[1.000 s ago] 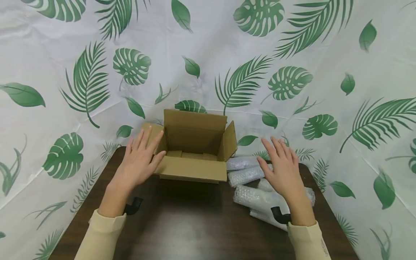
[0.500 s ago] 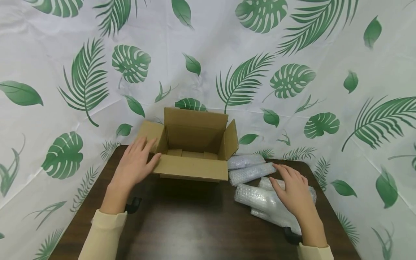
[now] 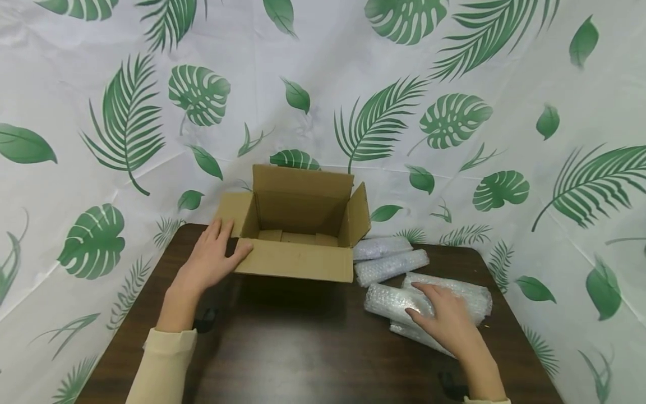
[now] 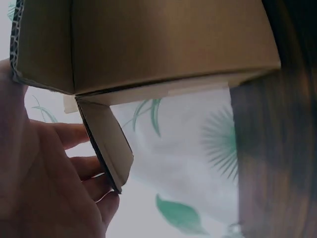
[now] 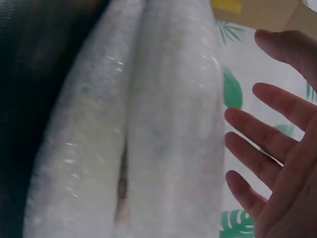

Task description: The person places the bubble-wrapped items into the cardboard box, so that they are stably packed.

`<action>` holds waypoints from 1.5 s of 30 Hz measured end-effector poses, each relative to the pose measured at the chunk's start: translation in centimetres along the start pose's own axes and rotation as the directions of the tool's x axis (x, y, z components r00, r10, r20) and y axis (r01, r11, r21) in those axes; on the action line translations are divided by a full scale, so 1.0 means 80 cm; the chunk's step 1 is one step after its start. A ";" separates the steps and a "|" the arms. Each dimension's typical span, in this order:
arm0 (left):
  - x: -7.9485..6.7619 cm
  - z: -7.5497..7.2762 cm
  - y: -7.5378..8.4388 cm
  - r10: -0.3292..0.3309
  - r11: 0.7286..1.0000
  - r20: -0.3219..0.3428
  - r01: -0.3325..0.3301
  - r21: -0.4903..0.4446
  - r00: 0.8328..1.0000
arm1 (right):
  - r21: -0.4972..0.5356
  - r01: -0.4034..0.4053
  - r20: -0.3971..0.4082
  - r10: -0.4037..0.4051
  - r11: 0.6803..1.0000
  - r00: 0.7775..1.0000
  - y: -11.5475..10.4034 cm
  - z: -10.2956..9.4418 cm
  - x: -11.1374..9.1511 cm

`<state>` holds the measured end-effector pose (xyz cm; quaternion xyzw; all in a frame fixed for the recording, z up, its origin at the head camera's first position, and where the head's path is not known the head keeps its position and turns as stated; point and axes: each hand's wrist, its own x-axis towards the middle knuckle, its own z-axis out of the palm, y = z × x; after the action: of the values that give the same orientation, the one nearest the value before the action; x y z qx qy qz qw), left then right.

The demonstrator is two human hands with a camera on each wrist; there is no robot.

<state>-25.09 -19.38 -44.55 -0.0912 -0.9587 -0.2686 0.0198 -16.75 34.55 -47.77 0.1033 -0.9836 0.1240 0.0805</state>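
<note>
An open cardboard box [image 3: 295, 261] stands at the back of the table with its flaps spread outward. At its front left corner is my left hand [image 3: 204, 264], thumb at the front flap and fingers against the left flap [image 4: 106, 141], as the left wrist view shows. My right hand [image 3: 446, 320] hovers with spread fingers over a pile of bubble-wrapped rolls [image 3: 393, 301] at the right. In the right wrist view, two long wrapped rolls [image 5: 173, 124] lie side by side, with the fingers just beside them. What the wrap contains is hidden.
Two smaller bubble-wrapped rolls [image 3: 391, 266] lie against the right side of the box. The dark wooden table [image 3: 292, 353] extends in front of the box. A white cloth with green leaves [image 3: 313, 67] hangs close behind the table.
My right hand has come down and toward me, from above the small rolls to over the larger ones. My left hand has lowered onto the box's left flap and corner.
</note>
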 end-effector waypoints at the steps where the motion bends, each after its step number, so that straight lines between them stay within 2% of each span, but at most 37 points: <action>1: 0.001 0.002 -0.002 0.005 1.000 0.001 -0.005 -0.021 1.000 | -0.006 0.001 0.003 -0.001 1.000 1.000 0.000 0.003 0.000; 9: 0.003 0.017 -0.012 0.049 0.994 -0.026 -0.051 -0.101 0.998 | -0.025 -0.034 0.074 0.036 0.999 0.997 0.003 0.019 -0.004; 14: 0.001 0.024 -0.014 0.074 0.989 -0.041 -0.079 -0.122 0.996 | -0.057 -0.048 0.084 0.053 0.997 0.995 0.003 0.025 -0.007; 19: -0.002 0.032 -0.016 0.076 0.987 -0.078 -0.087 -0.136 0.994 | -0.073 -0.030 0.084 0.037 0.997 0.996 0.002 0.028 -0.008; 30: 0.000 0.056 -0.025 0.049 0.968 -0.140 -0.081 -0.236 0.989 | -0.113 0.000 0.089 0.010 0.994 0.996 -0.001 0.034 -0.007; 38: -0.003 0.055 -0.027 0.057 0.975 -0.177 -0.093 -0.200 0.983 | -0.124 -0.020 0.092 0.032 0.992 0.995 -0.004 0.043 -0.003; 45: -0.006 0.054 -0.028 0.062 0.972 -0.145 -0.093 -0.215 0.987 | -0.155 -0.016 0.087 0.030 0.988 0.996 -0.006 0.041 -0.004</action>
<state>-25.00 -19.11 -49.46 -0.1115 -0.9150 -0.3781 0.0859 -16.76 33.27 -50.84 0.0909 -0.9940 0.0440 0.0430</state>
